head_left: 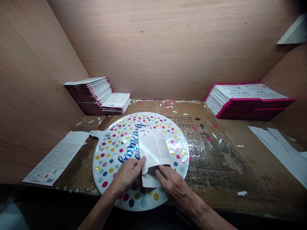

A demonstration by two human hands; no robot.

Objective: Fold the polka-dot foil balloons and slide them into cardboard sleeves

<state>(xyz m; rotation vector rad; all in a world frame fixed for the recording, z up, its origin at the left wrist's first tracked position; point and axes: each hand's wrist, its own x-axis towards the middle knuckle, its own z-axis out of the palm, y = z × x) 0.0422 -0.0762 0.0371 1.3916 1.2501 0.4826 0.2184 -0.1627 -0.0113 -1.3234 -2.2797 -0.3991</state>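
A white printed card envelope (154, 147) lies over a flat foil balloon (110, 159) with coloured dots and blue lettering. Its near end gapes, and a plain flap (150, 181) sticks out toward me. My left hand (129, 174) grips the envelope's left edge, thumb on top and the other fingers mostly hidden beneath. At the opening's right side, my right hand (169, 180) has bent fingers on the envelope, some tips out of sight in the mouth. What lies inside the envelope cannot be made out. The balloon's tail (97, 134) points left.
Another printed card (56, 156) lies at the left, near the balloon's tail. Folded envelopes stand in stacks at the back left (96, 95) and back right (244, 99). White paper strips (275, 150) lie at the right. Pink and white scraps dot the cardboard-covered table (211, 182), walled by wooden panels.
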